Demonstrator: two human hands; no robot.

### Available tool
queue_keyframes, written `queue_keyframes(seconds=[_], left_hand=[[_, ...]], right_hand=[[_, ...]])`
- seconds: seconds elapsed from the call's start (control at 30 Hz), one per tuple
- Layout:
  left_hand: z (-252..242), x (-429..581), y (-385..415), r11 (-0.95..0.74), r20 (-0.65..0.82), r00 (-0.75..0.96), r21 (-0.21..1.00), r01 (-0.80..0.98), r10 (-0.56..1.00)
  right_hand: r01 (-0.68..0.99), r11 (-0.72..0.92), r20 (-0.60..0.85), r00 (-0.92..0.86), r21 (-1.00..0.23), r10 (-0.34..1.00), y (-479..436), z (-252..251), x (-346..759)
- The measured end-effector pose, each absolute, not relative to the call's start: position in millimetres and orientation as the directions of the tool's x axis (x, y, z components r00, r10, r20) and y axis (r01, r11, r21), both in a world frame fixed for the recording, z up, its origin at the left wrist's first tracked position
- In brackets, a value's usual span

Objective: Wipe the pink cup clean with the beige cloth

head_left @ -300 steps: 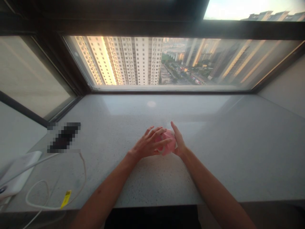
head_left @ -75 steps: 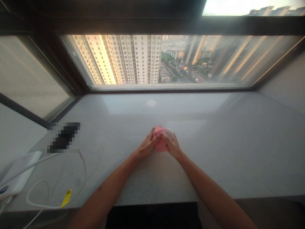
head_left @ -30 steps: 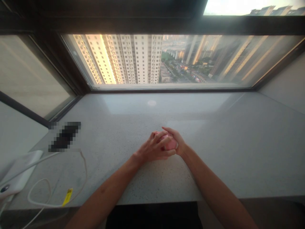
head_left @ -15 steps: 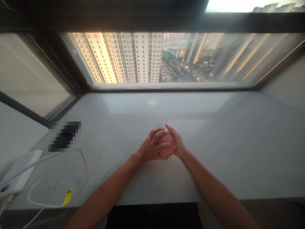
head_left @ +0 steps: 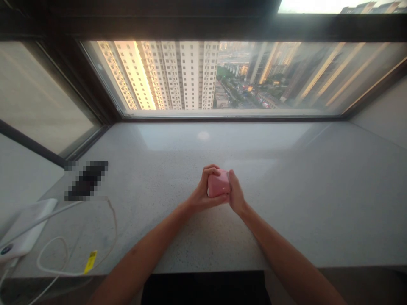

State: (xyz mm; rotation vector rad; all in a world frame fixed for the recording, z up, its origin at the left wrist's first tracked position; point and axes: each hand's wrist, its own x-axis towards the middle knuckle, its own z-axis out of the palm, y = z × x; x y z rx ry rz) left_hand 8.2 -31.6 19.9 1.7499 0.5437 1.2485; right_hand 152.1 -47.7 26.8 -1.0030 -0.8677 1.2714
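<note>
A pink, box-shaped object (head_left: pixel 218 185) with rounded edges is held between my two hands, above the middle of the grey speckled sill. My left hand (head_left: pixel 202 195) wraps round its left side, fingers curled over the top and thumb along the near edge. Against the right side presses my right hand (head_left: pixel 236 193), its thumb side upward and its other fingers mostly hidden behind the object. One flat pink face is turned up toward me. What kind of thing it is I cannot make out.
On the left of the stone sill (head_left: pixel 305 203) lie a white power bank (head_left: pixel 30 226) and a looped white cable (head_left: pixel 57 271) with a yellow tag (head_left: pixel 90 262). A dark pixelated item (head_left: pixel 87 180) sits behind them. A window (head_left: pixel 178 76) closes off the far side.
The pink object has turned in my hands, so a squarish flat face now shows. My left fingers have shifted off its front to the top and near edge.
</note>
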Motion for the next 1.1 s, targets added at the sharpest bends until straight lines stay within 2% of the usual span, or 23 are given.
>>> queue_keyframes(seconds=[0.07, 0.17, 0.23, 0.3, 0.47, 0.87, 1.1], left_hand=[[25.1, 6.7, -32.7, -0.259, 0.337, 0.444, 0.938, -0.229, 0.83], [33.1, 0.8, -31.4, 0.086, 0.091, 0.543, 0.952, -0.293, 0.835], [36.6, -4.4, -29.0, 0.251, -0.002, 0.625, 0.916, -0.311, 0.78], [38.1, -8.9, -26.6, 0.348, -0.028, 0.688, 0.877, -0.331, 0.725], [36.6, -10.8, -24.5, 0.388, -0.022, 0.7, 0.844, -0.369, 0.714], [36.4, -7.1, -26.1, 0.376, -0.066, 0.65, 0.858, -0.351, 0.757], [31.7, -4.8, -25.2, 0.365, -0.064, 0.629, 0.858, -0.361, 0.775]], right_hand=[[-0.22, 0.115, 0.098, 0.084, -0.969, 0.992, -50.6, 27.9, 153.7], [0.031, 0.304, 0.303, -0.037, -0.952, 0.952, -55.8, 37.1, 155.7], [0.181, 0.445, 0.419, -0.163, -0.877, 0.893, -59.0, 44.1, 155.1], [0.266, 0.529, 0.472, -0.252, -0.806, 0.845, -61.4, 48.8, 152.9], [0.286, 0.528, 0.477, -0.231, -0.8, 0.848, -62.9, 50.9, 147.5], [0.283, 0.483, 0.434, -0.219, -0.829, 0.874, -61.2, 50.7, 148.0], [0.28, 0.495, 0.456, -0.196, -0.823, 0.868, -59.8, 48.6, 148.6]])
